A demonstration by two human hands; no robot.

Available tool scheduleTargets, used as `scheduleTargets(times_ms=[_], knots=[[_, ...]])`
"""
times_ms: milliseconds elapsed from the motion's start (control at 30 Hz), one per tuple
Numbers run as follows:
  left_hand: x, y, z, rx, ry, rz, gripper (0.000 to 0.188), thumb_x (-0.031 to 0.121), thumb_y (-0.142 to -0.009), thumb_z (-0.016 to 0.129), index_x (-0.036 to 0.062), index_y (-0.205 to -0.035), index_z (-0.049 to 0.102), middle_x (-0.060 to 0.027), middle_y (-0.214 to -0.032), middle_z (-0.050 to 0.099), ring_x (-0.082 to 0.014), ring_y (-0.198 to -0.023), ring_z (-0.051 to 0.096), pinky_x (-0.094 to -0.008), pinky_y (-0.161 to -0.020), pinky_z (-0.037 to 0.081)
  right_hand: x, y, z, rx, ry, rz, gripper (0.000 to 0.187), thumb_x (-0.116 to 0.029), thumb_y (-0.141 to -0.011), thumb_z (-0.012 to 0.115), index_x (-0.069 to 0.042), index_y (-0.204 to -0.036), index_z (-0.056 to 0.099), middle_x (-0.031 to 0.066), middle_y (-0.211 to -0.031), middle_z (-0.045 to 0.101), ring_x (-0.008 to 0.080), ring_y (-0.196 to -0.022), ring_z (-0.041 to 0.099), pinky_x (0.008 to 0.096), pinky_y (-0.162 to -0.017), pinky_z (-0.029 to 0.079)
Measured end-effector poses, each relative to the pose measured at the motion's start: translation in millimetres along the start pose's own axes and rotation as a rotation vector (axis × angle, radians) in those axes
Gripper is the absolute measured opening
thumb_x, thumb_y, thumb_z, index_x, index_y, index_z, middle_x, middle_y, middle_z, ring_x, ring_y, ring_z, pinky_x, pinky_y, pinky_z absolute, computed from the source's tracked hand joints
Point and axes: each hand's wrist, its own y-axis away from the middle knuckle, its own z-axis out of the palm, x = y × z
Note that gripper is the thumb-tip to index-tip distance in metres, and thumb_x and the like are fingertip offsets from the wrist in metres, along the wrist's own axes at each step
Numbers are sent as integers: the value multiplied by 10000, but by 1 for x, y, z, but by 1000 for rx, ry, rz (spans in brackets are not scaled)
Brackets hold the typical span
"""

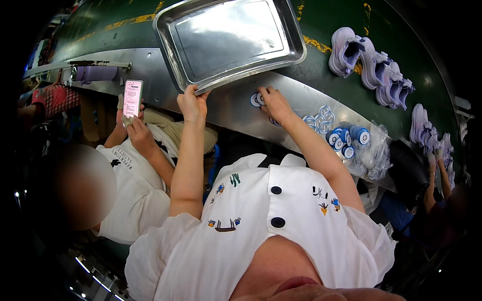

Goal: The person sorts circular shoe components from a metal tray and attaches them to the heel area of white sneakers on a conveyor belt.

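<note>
My left hand point(193, 104) is closed on the near edge of a shiny rectangular metal tray point(183, 70), which lies tilted across the green surface and the metal ledge. On that ledge point(228, 103), the bent fingers of my right hand point(273, 104) pinch at a small group of round blue-and-white labels point(255, 100). Another label point(274, 122) shows partly beneath my right wrist. Beyond that forearm, loose round labels point(321, 119) lie spread out. Stacks of similar blue-edged discs point(343, 138) sit beside them, next to clear plastic bags point(374, 155).
Pale lilac sneakers point(346, 52) stand in a row on the green belt point(321, 20) at the right. To my left, a seated person holds a phone point(132, 99), near a purple cylinder point(95, 74). Another person's hands point(436, 158) touch shoes at the far right.
</note>
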Motion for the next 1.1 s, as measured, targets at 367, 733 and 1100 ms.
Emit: scheduleTargets(times_ms=[367, 733, 1100], knots=[[-26, -7, -15, 19, -4, -22, 206, -30, -734, 435, -106, -921, 474, -169, -904, 541, -287, -759, 608, -380, -587, 562, 28, 8, -24, 79, -539, 158, 517, -93, -648, 658, -45, -1120, 454, 171, -1021, 554, 286, -925, 559, 340, -813, 441], [-52, 13, -12, -1, -32, -80, 247, -37, -747, 423, -90, -987, 449, -173, -919, 532, -305, -776, 604, -437, -621, 567, 25, -69, -92, 427, -637, 108, 533, -149, -714, 683, 46, -1151, 448, 169, -1042, 567, 209, -902, 580, 288, -770, 477], [-45, 98, -40, 14, -10, -81, 208, -7, -770, 420, -92, -953, 466, -171, -916, 544, -277, -808, 599, -429, -679, 544, 32, 67, -100, 961, -933, 45, 146, -48, -855, 481, -28, -997, 507, 38, -850, 555, 47, -639, 467, 168, -526, 382]])
